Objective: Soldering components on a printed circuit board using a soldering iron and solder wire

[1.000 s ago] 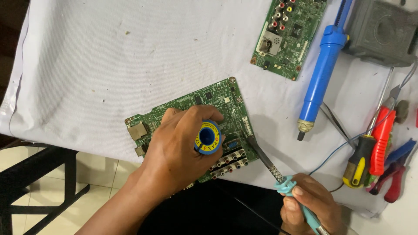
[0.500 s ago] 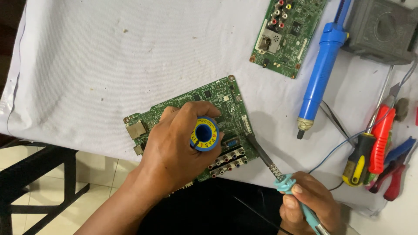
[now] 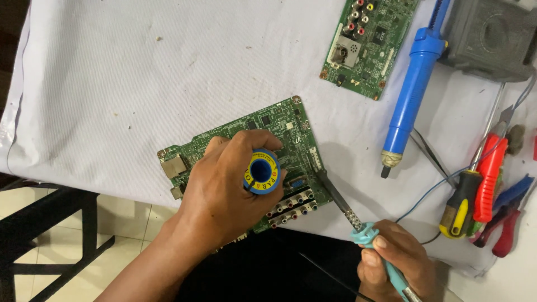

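Observation:
A green circuit board (image 3: 268, 126) lies on a white cloth at the table's near edge. My left hand (image 3: 224, 190) rests on the board and grips a small yellow and blue solder spool (image 3: 262, 171). My right hand (image 3: 394, 263) holds a soldering iron (image 3: 358, 221) with a teal handle. Its dark tip points up and left and touches the board's right edge beside a row of coloured jacks (image 3: 291, 211).
A second green board (image 3: 369, 42) lies at the top. A blue desoldering pump (image 3: 411, 98) lies right of centre. Red and yellow handled tools (image 3: 481, 190) sit at the right edge, under a grey box (image 3: 492, 36). The white cloth (image 3: 112, 84) covers the table; floor shows lower left.
My left hand has shifted the spool slightly, so its blue centre faces up more. The soldering iron and right hand have barely moved.

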